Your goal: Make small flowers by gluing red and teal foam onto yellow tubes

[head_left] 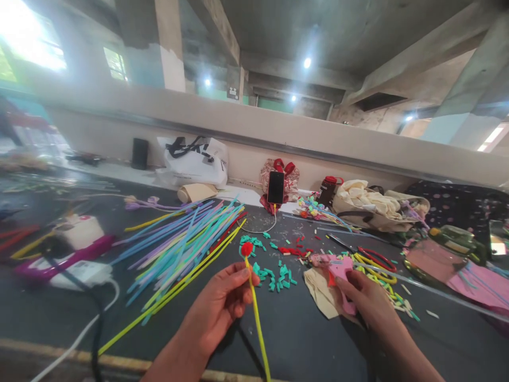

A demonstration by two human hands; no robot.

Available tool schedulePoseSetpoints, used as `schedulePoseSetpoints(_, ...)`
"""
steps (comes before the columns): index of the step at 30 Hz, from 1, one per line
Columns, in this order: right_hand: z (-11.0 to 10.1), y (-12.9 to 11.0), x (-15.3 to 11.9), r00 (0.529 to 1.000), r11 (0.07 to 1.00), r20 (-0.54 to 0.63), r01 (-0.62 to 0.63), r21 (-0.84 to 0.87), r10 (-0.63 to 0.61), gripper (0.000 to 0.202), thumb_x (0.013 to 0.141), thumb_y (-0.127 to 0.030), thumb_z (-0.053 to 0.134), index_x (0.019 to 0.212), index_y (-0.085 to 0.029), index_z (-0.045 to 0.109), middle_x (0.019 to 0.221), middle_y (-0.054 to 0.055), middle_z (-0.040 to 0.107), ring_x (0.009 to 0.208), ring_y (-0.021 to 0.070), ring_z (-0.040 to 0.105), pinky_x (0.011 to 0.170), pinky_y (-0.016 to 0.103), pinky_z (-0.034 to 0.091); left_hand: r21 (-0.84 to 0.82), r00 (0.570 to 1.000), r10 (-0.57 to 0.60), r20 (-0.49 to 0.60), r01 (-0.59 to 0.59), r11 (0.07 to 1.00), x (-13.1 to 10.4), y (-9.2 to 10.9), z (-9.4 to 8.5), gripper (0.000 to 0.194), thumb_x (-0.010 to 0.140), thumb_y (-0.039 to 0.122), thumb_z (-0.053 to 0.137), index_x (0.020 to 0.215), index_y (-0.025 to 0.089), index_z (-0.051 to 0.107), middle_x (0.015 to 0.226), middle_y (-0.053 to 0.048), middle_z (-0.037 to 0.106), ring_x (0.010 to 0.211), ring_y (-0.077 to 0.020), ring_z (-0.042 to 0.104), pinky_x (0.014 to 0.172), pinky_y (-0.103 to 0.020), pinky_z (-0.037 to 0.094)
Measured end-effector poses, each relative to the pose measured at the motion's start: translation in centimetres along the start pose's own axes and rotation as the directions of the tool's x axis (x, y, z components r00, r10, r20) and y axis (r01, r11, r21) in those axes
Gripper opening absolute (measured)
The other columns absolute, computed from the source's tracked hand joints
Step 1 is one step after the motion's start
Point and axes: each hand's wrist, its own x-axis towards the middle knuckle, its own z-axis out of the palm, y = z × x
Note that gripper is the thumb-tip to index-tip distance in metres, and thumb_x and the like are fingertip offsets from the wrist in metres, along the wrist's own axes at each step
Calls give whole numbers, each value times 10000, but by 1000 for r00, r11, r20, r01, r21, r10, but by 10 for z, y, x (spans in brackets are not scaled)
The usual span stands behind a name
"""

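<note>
Between the thumb and fingers of my left hand [228, 297] is a yellow pipe cleaner [258, 323], its long end hanging toward the front edge. A red fuzzy tip [247, 249] with a bit of teal beside it tops the stem. My right hand [363, 294] is wrapped around the handle of a pink glue gun [334, 265], whose nozzle points left. Under the gun lies a crumpled beige cloth or paper [318, 292]. Short teal pieces [280, 278] are scattered just right of my left hand, with short red pieces [292, 251] behind them.
Long pipe cleaners [186, 249] lie piled at left, near a power strip [83, 270] with cables. Red-handled scissors [376, 257] and yellow-handled ones lie behind my right hand. A phone [275, 187] stands at the back. A jar [441, 249] lies at right.
</note>
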Motion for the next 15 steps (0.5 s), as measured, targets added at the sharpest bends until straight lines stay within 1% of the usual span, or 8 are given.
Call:
schedulePoseSetpoints(3, -8, 0, -1, 1000, 970, 23, 9, -242, -4, 284, 655, -470, 524, 650, -198, 605, 577, 27, 623, 569, 199, 557, 507, 256, 329, 15, 999, 17, -37, -17, 1000, -1, 6, -3, 116, 629, 192, 654, 686, 131, 573, 583, 11, 601, 386, -25, 471, 299, -90, 333)
schedulePoseSetpoints(5, -11, -5, -6, 999, 887, -12, 33, -461, -43, 309, 699, -477, 467, 721, -211, 621, 648, 52, 655, 589, 225, 585, 490, 268, 333, 18, 998, 28, -53, -28, 999, -2, 8, -4, 131, 624, 203, 659, 688, 132, 569, 566, 17, 592, 372, -22, 457, 297, -90, 326)
schedulePoseSetpoints(7, -12, -17, -14, 986, 809, -73, 80, -583, -150, 305, 734, -458, 435, 787, -222, 620, 729, 64, 666, 609, 242, 603, 478, 276, 341, 28, 999, 31, -40, -30, 999, -2, 7, -5, 124, 632, 207, 652, 675, 135, 561, 558, 23, 582, 361, -20, 445, 290, -90, 315)
schedulePoseSetpoints(9, -8, -33, -21, 948, 804, -54, 235, -547, -314, 258, 769, -396, 425, 828, -232, 616, 792, 54, 663, 648, 223, 611, 505, 274, 374, 37, 999, 31, -16, -30, 999, -3, 6, -5, 113, 641, 207, 643, 662, 139, 555, 558, 29, 578, 358, -19, 440, 285, -91, 309)
schedulePoseSetpoints(11, 1, -51, -23, 875, 798, 72, 468, -379, -479, 201, 793, -302, 428, 834, -233, 612, 814, 35, 656, 712, 182, 602, 591, 257, 408, 29, 1000, 29, -11, -29, 999, -3, 6, -6, 113, 638, 207, 646, 658, 140, 556, 560, 31, 580, 360, -18, 442, 284, -89, 309)
schedulePoseSetpoints(12, 7, -60, -23, 832, 778, 144, 552, -301, -535, 185, 796, -263, 432, 814, -226, 612, 795, 27, 654, 724, 168, 594, 622, 250, 410, 21, 999, 31, -16, -30, 999, -3, 5, -7, 119, 632, 210, 651, 665, 140, 561, 558, 31, 582, 360, -17, 442, 283, -87, 308)
schedulePoseSetpoints(13, 15, -69, -21, 791, 752, 201, 612, -244, -578, 170, 787, -228, 444, 771, -217, 612, 738, 17, 649, 695, 159, 587, 618, 243, 407, 13, 999, 32, -24, -32, 999, -3, 6, -8, 129, 625, 216, 657, 676, 139, 566, 555, 32, 583, 358, -16, 442, 283, -86, 309)
schedulePoseSetpoints(15, 31, -83, -14, 734, 716, 276, 674, -185, -620, 169, 776, -172, 451, 732, -203, 611, 695, 10, 637, 659, 150, 575, 597, 236, 397, -3, 999, 33, -39, -34, 999, -3, 6, -10, 149, 613, 224, 666, 693, 138, 576, 549, 31, 585, 352, -14, 439, 283, -85, 310)
